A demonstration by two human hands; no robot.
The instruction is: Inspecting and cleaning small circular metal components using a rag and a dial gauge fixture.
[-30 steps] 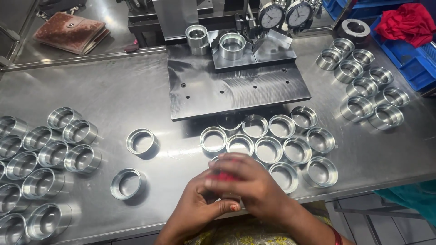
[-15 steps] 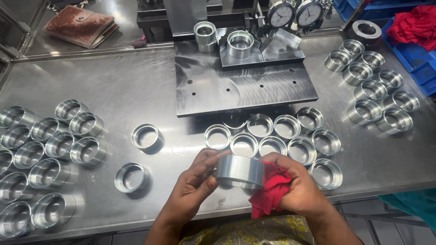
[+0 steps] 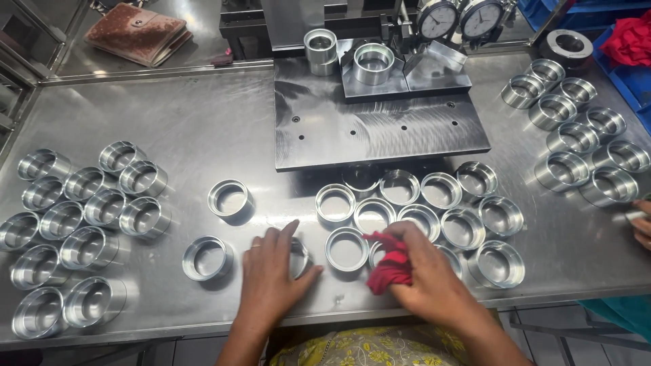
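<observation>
Change: both hands are now lying low on the tabletop (image 3: 169,115); half a second ago they were lifting one metal ring between them with the cloth against it, and that ring is now sitting down at lower centre.
Left hand (image 3: 271,278): fingers are spreading flat over the set-down ring (image 3: 298,256), covering most of it, pressing rather than gripping.
Right hand (image 3: 427,278): fingers are bunching a red cloth (image 3: 390,261) tightly, apparently for wiping, beside the ring cluster.
Centre cluster (image 3: 420,210): about thirteen rings are standing open side up in close rows, just below the dark fixture plate (image 3: 373,129).
Left group (image 3: 74,224): about fourteen rings are lying tipped on their sides, packed together at the left edge.
Loose rings: two are sitting apart, at centre left (image 3: 229,198) and below it (image 3: 205,257).
Right group (image 3: 576,135): about nine rings are crowding the upper right.
Gauges (image 3: 458,17): two dials are standing at the top.
Wallet (image 3: 135,30): one brown wallet is lying at upper left.
Another person's hand (image 3: 641,220): it is just showing at the right edge.
</observation>
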